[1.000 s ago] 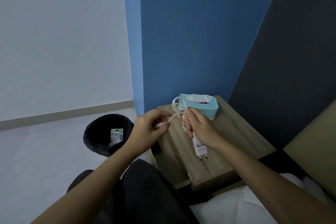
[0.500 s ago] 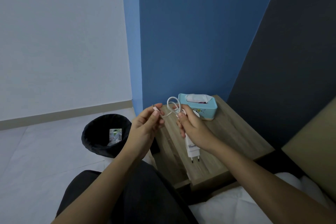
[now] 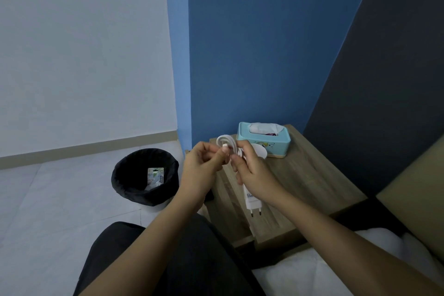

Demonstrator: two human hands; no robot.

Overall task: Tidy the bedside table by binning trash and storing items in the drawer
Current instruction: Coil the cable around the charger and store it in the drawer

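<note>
Above the wooden bedside table (image 3: 307, 182), my right hand (image 3: 252, 173) grips a white charger plug (image 3: 252, 202), its two pins pointing down toward me. The charger's white cable (image 3: 224, 143) is coiled in loops above my fingers. My left hand (image 3: 204, 163) pinches the cable's free end against the coil. A light blue tissue box (image 3: 264, 139) stands at the table's back edge. A white round object (image 3: 260, 150) shows partly behind my right hand. On the floor to the left stands a black bin (image 3: 144, 178) with a wrapper (image 3: 155, 176) inside.
A blue wall rises behind the table and a dark panel stands to its right. White bedding (image 3: 312, 269) lies at the lower right. My dark-trousered knee (image 3: 168, 259) fills the lower middle. Pale floor tiles (image 3: 48, 199) spread to the left.
My left hand has brought the cable's end from the left up to the coil held by my right hand. Both hands have risen slightly over the table.
</note>
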